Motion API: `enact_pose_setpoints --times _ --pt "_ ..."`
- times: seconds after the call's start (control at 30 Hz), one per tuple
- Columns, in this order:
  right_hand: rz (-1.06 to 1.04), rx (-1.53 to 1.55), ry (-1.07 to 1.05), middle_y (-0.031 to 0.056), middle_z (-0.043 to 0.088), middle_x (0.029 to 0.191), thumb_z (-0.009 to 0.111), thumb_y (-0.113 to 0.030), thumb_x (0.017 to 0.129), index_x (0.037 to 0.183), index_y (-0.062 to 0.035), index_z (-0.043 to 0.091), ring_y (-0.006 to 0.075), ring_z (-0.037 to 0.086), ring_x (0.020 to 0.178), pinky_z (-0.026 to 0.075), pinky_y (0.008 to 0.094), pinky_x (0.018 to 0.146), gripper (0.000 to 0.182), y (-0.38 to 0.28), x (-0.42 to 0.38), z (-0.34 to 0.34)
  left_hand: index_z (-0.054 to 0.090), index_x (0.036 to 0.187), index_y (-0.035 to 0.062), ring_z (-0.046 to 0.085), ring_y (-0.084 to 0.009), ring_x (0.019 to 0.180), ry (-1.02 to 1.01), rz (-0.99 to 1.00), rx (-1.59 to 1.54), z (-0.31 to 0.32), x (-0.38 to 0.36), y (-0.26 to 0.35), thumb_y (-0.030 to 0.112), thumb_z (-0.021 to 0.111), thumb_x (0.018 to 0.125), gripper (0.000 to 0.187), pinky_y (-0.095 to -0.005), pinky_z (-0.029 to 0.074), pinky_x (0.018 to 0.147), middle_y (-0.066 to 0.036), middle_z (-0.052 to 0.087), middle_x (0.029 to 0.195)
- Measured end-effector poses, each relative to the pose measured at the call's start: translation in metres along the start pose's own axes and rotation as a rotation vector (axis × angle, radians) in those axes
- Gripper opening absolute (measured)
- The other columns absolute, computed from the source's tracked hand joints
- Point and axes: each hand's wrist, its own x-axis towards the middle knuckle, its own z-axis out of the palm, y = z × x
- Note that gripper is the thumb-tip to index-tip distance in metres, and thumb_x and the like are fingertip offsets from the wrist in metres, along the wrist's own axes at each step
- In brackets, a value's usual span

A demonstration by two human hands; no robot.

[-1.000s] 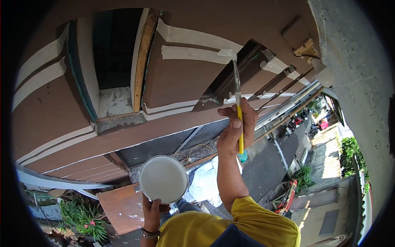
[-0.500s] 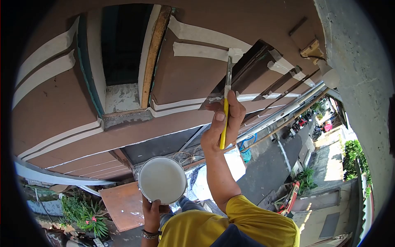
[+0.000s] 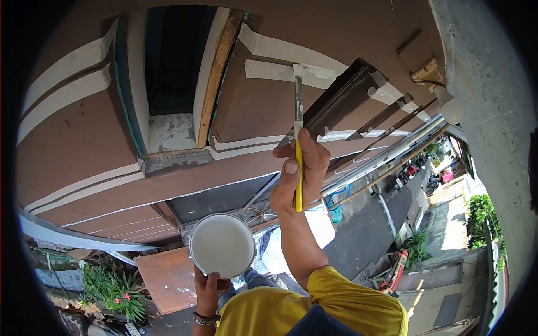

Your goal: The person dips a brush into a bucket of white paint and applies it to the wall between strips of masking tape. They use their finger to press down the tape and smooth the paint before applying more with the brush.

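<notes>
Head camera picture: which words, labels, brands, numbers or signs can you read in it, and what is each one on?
No readable text anywhere.
Bucket: no lettering visible.
Yellow-handled brush: none visible.
Small white panel at the lower left: possibly marked, but too small and blurred to read.

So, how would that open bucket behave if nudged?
The bucket has no lid, so its pale, apparently wet contents might slosh out. Only the left hand holds it, at one side, so a push could tip it.

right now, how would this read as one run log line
right hand: holds yellow-handled brush against pale stripe | left hand: holds bucket | wall: brown
</notes>
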Motion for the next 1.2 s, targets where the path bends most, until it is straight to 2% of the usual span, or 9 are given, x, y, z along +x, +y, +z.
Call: enact_pose_setpoints --times 0.3,0.4,0.5,0.6,0.77,0.9,1.03,1.1,1.2 --pt "0.019 -0.017 0.004 0.0114 0.052 0.106 0.049 -0.023 0.103 0.136 0.0 0.056 0.0148 0.068 0.076 0.052 0.0282 0.074 0.041 0.001 0.001 0.001 0.04 0.14 0.0029 0.071 -0.0203 0.061 0.0 0.006 -0.007 0.001 -0.001 0.002 0.011 0.051 0.094 0.048 -0.0297 0.062 0.054 -0.016 0.071 0.087" --pt "-0.047 -0.136 -0.146 0.0096 0.05 0.105 0.047 -0.037 0.105 0.135 0.0028 0.056 0.0154 0.067 0.08 0.054 0.0289 0.074 0.051 -0.011 0.002 -0.007 0.04 0.14 0.0029 0.071 -0.0202 0.061 0.0 0.004 -0.003 0.001 -0.001 0.002 0.012 0.051 0.094 0.048 -0.0297 0.062 0.054 -0.016 0.072 0.087" --pt "0.041 -0.011 0.005 0.01 0.051 0.105 0.047 -0.037 0.105 0.133 0.0029 0.057 0.0155 0.067 0.08 0.054 0.0293 0.073 0.05 -0.007 0.004 -0.008 0.04 0.139 0.003 0.071 -0.0201 0.061 0.005 0.002 -0.003 0.001 -0.002 0.004 0.012 0.051 0.094 0.047 -0.0296 0.062 0.054 -0.015 0.072 0.087" --pt "0.063 -0.051 0.025 0.0103 0.051 0.106 0.047 -0.038 0.105 0.132 0.0006 0.06 0.0152 0.067 0.079 0.053 0.0301 0.074 0.049 -0.002 0.007 -0.004 0.04 0.139 0.0033 0.072 -0.0199 0.061 0.01 0.008 -0.006 0.001 -0.003 0.002 0.012 0.051 0.094 0.047 -0.0296 0.062 0.054 -0.015 0.072 0.087" --pt "-0.048 -0.088 -0.109 0.0108 0.051 0.108 0.048 -0.038 0.105 0.133 0.0007 0.059 0.0156 0.068 0.077 0.053 0.0294 0.072 0.049 -0.01 -0.001 -0.003 0.04 0.14 0.0039 0.072 -0.0197 0.062 -0.001 0.003 0.005 0.001 -0.003 0.002 0.012 0.051 0.094 0.048 -0.0296 0.063 0.054 -0.015 0.072 0.088" --pt "0.012 -0.011 0.045 0.0098 0.051 0.108 0.05 -0.037 0.104 0.134 -0.0003 0.059 0.0143 0.068 0.077 0.054 0.0282 0.072 0.048 -0.005 0.007 -0.002 0.034 0.145 0.0047 0.07 -0.0193 0.06 0.013 -0.009 -0.012 0.0 -0.003 -0.001 0.01 0.05 0.094 0.053 -0.0289 0.062 0.053 -0.014 0.07 0.084" --pt "0.034 -0.038 -0.054 0.0091 0.05 0.107 0.049 -0.038 0.104 0.134 -0.0004 0.058 0.014 0.068 0.077 0.054 0.0285 0.072 0.049 -0.015 0.002 0.008 0.031 0.147 0.0045 0.07 -0.0191 0.06 0.006 -0.016 -0.024 -0.001 -0.004 -0.002 0.008 0.05 0.094 0.057 -0.0286 0.061 0.052 -0.014 0.07 0.084" --pt "-0.059 -0.099 -0.102 0.0091 0.05 0.106 0.049 -0.037 0.104 0.135 -0.0004 0.057 0.014 0.067 0.078 0.054 0.0283 0.072 0.049 -0.013 0.001 0.004 0.031 0.147 0.0047 0.07 -0.0191 0.06 0.003 -0.007 -0.028 -0.003 -0.003 -0.006 0.008 0.05 0.094 0.057 -0.0285 0.061 0.052 -0.015 0.07 0.084" --pt "-0.031 -0.052 -0.041 0.0096 0.05 0.107 0.048 -0.037 0.105 0.135 -0.0004 0.057 0.014 0.067 0.078 0.053 0.0283 0.072 0.048 -0.013 0.003 0.0 0.03 0.149 0.0053 0.07 -0.019 0.06 0.002 -0.001 -0.031 -0.006 -0.004 -0.009 0.008 0.05 0.094 0.058 -0.0285 0.061 0.052 -0.015 0.07 0.085"
